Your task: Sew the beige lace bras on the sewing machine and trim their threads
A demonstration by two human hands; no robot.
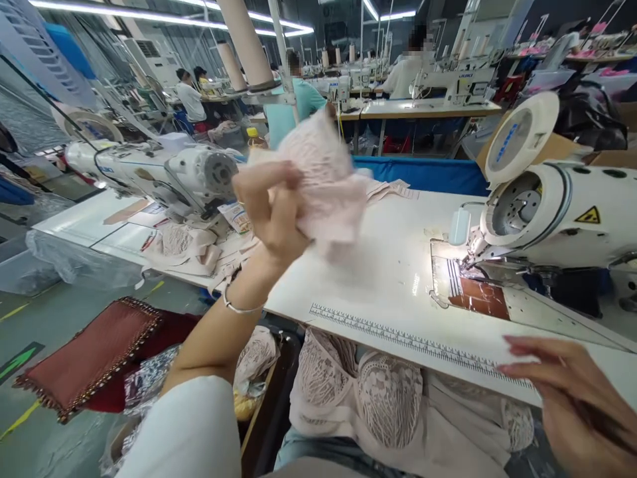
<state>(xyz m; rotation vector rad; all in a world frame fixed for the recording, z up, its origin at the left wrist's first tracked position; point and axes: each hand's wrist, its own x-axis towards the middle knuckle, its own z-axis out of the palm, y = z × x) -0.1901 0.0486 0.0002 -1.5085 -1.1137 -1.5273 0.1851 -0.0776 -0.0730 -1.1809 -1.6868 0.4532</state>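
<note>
My left hand [276, 209] is raised above the white sewing table [383, 265], fingers closed on a pale pink lace fabric piece [326, 179]. The piece is smeared by motion, so its exact shape is unclear. Over the table's front right edge, my right hand [572, 392] hovers with fingers stretched out and nothing visible in them. A beige lace bra [388, 398] lies across my lap, below the table edge. To the right stands a sewing machine [557, 206], its lamp lit over the needle area.
A printed ruler [398, 338] runs along the table's front edge. More lace pieces [182, 245] lie at the left, near a second sewing machine [159, 169]. A red cushion [94, 352] sits low on the left. Thread cones [249, 46] stand behind. Other people work farther back.
</note>
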